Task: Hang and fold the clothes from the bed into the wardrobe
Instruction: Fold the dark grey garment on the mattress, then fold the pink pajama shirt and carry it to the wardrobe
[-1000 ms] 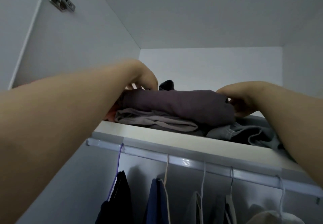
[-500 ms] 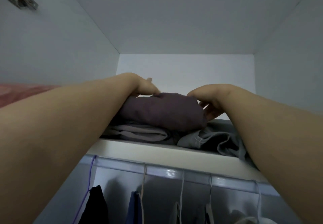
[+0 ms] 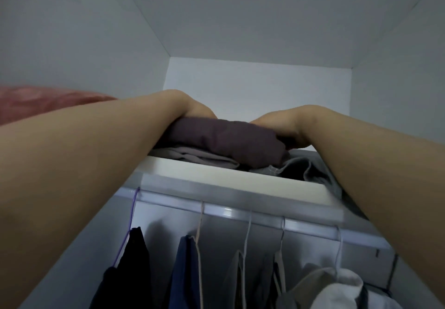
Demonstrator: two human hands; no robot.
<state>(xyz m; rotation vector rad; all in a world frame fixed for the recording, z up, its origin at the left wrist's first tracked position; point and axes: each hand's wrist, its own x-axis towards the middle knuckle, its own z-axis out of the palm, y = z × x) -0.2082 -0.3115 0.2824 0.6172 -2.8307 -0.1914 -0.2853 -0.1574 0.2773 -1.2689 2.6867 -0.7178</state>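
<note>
Wardrobe shelf [image 3: 216,172] is bearing the folded purple garment [image 3: 224,140] atop grey clothes [image 3: 199,158], the right hand [image 3: 284,129] curling round its right end, the left hand [image 3: 196,112] resting on its left end, fingers hidden.

Left hand [image 3: 195,109]: fingers hidden behind the folded purple garment [image 3: 224,138]. Right hand [image 3: 285,125]: fingers largely obscured beside it.

Both your hands are on the folded purple garment [image 3: 224,140] at centre frame.
Your left hand [image 3: 192,109] lies over its left end, fingers hidden behind it. Your right hand [image 3: 285,125] curls round its right end. The garment sits on a beige fold [image 3: 197,158] and grey cloth [image 3: 301,170] on the white shelf [image 3: 216,177]. In the lower frame, hangers [image 3: 245,236] hook the rail [image 3: 224,211].
</note>
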